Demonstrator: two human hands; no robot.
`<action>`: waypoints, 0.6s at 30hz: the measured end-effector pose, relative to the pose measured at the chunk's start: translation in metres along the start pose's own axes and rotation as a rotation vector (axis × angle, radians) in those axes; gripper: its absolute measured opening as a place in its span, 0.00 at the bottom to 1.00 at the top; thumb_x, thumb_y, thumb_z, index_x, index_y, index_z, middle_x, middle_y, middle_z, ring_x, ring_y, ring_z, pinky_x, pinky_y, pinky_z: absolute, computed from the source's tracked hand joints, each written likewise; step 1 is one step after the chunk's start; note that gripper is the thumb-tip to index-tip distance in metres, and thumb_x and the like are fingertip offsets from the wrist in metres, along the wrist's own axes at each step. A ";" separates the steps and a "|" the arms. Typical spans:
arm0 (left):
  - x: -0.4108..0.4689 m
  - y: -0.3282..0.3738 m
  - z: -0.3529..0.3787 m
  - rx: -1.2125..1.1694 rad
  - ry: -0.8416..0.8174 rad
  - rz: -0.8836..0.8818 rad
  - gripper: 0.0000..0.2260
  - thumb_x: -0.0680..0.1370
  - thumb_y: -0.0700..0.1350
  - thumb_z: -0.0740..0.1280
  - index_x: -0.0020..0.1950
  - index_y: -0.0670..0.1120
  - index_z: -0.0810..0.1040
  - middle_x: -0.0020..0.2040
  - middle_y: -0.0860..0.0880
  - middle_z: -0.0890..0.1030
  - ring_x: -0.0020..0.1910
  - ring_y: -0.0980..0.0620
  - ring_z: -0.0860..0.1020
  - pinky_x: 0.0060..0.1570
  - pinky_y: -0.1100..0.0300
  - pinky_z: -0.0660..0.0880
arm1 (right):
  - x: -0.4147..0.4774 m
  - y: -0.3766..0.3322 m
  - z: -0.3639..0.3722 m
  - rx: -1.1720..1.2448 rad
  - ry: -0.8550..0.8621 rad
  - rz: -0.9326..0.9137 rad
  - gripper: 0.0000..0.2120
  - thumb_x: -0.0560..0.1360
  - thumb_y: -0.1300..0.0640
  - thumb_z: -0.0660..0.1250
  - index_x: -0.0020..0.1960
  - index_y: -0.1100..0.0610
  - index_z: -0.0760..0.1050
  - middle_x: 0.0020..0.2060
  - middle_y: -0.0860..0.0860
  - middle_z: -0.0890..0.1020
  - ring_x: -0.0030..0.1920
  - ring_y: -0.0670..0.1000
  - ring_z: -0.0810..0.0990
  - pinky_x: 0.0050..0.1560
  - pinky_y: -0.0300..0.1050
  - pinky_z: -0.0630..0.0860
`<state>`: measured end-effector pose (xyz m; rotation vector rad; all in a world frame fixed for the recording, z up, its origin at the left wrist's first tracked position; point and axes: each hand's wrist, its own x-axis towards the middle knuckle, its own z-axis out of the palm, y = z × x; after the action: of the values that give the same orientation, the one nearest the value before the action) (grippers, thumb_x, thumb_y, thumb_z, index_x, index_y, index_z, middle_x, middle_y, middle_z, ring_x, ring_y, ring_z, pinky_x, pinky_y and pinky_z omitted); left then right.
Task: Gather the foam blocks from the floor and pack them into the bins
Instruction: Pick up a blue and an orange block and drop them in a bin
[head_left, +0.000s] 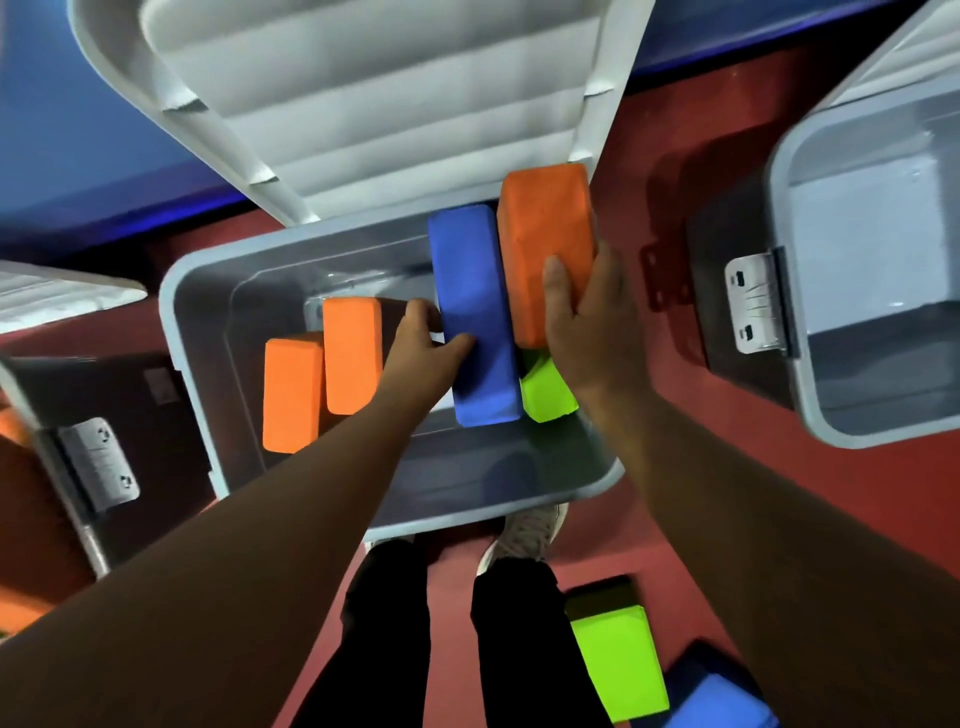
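I look straight down into an open grey bin (187, 322) on the red floor. My left hand (423, 348) grips a long blue foam block (475, 312) over the bin. My right hand (592, 322) grips a big orange block (545, 249) beside the blue one, at the bin's right side. Under them a green block (545, 389) stands in the bin. Two orange blocks (291, 392) (352, 353) stand upright side by side in the bin's left half.
The bin's white lid (363, 93) stands open at the back. Another open grey bin (857, 260) is at the right, a third (83, 467) at the left edge. A green block (618, 660) and a blue block (722, 701) lie on the floor by my feet (524, 535).
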<state>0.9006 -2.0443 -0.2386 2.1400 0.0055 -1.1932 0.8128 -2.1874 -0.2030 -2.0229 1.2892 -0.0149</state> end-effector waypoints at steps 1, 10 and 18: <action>0.001 0.002 -0.001 0.053 -0.001 -0.008 0.12 0.76 0.45 0.69 0.55 0.45 0.68 0.50 0.48 0.77 0.45 0.50 0.77 0.44 0.55 0.74 | 0.001 -0.002 -0.002 -0.002 -0.024 0.005 0.27 0.81 0.45 0.59 0.73 0.61 0.63 0.66 0.60 0.73 0.64 0.62 0.74 0.59 0.51 0.69; -0.048 0.086 -0.067 0.338 0.061 -0.005 0.15 0.78 0.50 0.66 0.60 0.43 0.72 0.49 0.47 0.78 0.50 0.45 0.78 0.49 0.54 0.74 | -0.006 -0.045 -0.087 -0.013 -0.165 0.143 0.29 0.77 0.39 0.64 0.65 0.61 0.69 0.62 0.63 0.75 0.62 0.63 0.75 0.61 0.54 0.71; -0.187 0.241 -0.159 0.366 0.156 0.228 0.12 0.78 0.50 0.66 0.55 0.44 0.75 0.51 0.49 0.78 0.49 0.48 0.74 0.47 0.59 0.65 | -0.063 -0.136 -0.274 0.023 -0.072 0.192 0.34 0.74 0.32 0.60 0.65 0.60 0.71 0.61 0.60 0.74 0.62 0.62 0.74 0.63 0.54 0.70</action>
<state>0.9870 -2.0838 0.0922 2.4652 -0.4054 -0.9477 0.7856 -2.2599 0.0995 -1.8558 1.4250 0.1310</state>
